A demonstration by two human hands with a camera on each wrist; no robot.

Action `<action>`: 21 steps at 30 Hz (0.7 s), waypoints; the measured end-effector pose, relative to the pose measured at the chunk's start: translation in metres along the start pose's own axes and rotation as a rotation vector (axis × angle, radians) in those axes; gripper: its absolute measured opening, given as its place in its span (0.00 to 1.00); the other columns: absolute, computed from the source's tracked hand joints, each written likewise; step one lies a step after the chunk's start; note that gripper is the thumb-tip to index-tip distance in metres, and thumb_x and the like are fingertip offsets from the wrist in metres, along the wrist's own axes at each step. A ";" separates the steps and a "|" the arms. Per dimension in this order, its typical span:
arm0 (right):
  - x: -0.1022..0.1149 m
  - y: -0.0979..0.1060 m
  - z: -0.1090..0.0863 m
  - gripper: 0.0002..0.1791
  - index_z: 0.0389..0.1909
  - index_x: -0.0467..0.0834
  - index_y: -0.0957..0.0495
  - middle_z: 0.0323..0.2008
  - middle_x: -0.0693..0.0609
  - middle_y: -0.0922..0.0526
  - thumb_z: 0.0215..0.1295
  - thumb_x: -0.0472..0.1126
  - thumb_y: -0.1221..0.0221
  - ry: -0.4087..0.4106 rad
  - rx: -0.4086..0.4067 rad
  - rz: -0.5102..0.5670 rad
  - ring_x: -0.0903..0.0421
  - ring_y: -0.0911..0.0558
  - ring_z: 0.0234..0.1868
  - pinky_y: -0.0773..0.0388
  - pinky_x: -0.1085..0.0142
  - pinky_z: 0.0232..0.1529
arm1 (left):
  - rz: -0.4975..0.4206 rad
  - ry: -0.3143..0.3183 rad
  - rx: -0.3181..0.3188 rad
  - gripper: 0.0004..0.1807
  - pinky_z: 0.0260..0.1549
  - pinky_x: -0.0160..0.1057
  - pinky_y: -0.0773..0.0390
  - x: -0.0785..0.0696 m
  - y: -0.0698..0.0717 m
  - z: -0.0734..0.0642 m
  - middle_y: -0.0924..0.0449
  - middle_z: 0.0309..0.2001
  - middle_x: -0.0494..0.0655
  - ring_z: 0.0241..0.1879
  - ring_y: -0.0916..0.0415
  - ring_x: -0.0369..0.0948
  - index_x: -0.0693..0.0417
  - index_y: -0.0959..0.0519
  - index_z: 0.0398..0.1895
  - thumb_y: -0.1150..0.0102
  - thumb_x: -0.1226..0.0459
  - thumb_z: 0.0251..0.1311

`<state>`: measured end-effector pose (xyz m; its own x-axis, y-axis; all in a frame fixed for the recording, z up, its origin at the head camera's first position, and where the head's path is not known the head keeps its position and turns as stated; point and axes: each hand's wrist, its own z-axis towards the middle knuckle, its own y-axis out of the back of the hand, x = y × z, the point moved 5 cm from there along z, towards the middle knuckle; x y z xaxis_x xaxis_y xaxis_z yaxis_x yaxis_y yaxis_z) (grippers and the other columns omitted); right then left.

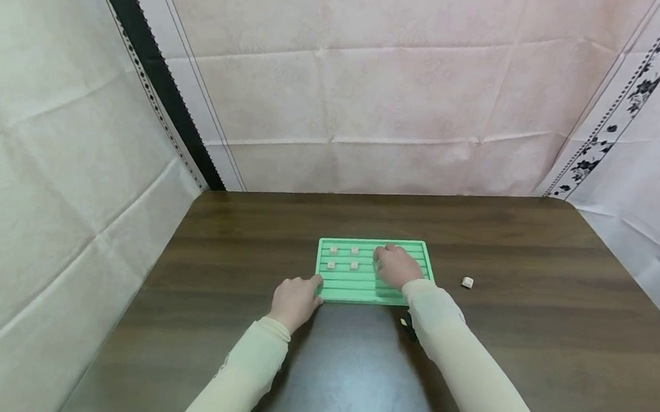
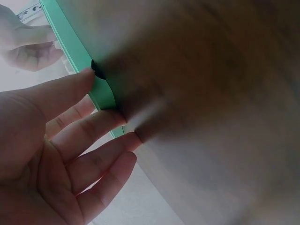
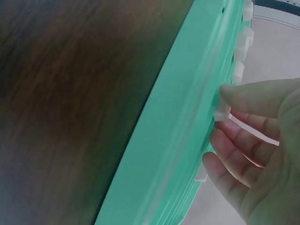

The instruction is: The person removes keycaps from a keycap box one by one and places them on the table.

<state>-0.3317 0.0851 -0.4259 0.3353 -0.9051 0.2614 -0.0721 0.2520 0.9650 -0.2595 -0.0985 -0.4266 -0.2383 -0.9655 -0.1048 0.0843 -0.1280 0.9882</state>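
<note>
A green ridged tray [image 1: 358, 295] lies on the table, with small white cubes [image 1: 354, 265] standing in two rows on its left half. My left hand [image 1: 294, 300] grips the tray's near left corner, thumb on one side of the rim and fingers on the other. Over the right half of the tray, my right hand [image 1: 397, 266] pinches a white cube [image 3: 222, 111] between thumb and fingertips, right at the ridges. Another white piece [image 3: 201, 173] shows beyond its lower fingers in the right wrist view. From the head, the pinched cube is hidden by the hand.
One loose white cube [image 1: 467, 282] sits on the dark wooden table [image 1: 245, 244], right of the tray. Pale cloth [image 1: 372, 119] hangs behind the table and along both sides. A small dark object [image 1: 408, 325] shows beneath the right wrist.
</note>
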 end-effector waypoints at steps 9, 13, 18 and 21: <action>-0.002 -0.006 0.003 0.10 0.42 0.43 0.23 0.40 0.46 0.22 0.61 0.35 0.49 -0.016 0.006 -0.032 0.49 0.24 0.42 0.25 0.55 0.41 | -0.013 -0.002 0.004 0.14 0.16 0.33 0.35 -0.003 0.000 0.000 0.20 0.22 0.45 0.15 0.38 0.37 0.51 0.21 0.40 0.35 0.58 0.51; -0.004 -0.006 0.002 0.10 0.41 0.43 0.22 0.40 0.46 0.22 0.62 0.35 0.49 -0.018 0.006 -0.047 0.49 0.24 0.43 0.25 0.55 0.42 | -0.017 -0.006 0.004 0.14 0.16 0.34 0.34 -0.005 -0.001 0.001 0.20 0.22 0.45 0.16 0.38 0.37 0.51 0.22 0.40 0.35 0.57 0.51; -0.004 -0.006 0.003 0.09 0.40 0.43 0.21 0.39 0.47 0.21 0.62 0.35 0.48 -0.018 -0.008 -0.066 0.50 0.23 0.41 0.25 0.56 0.43 | -0.021 -0.013 0.006 0.14 0.16 0.33 0.34 -0.005 0.000 0.001 0.20 0.22 0.45 0.16 0.38 0.37 0.51 0.22 0.40 0.35 0.58 0.51; -0.001 -0.004 0.004 0.09 0.40 0.43 0.21 0.39 0.48 0.20 0.62 0.35 0.48 -0.001 -0.024 -0.061 0.51 0.22 0.42 0.24 0.57 0.43 | -0.014 0.003 0.004 0.14 0.16 0.34 0.34 -0.002 0.001 0.000 0.21 0.21 0.45 0.15 0.38 0.37 0.51 0.22 0.39 0.35 0.58 0.51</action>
<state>-0.3353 0.0834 -0.4303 0.3371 -0.9195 0.2022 -0.0291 0.2045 0.9784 -0.2594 -0.0967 -0.4255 -0.2368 -0.9643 -0.1189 0.0767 -0.1405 0.9871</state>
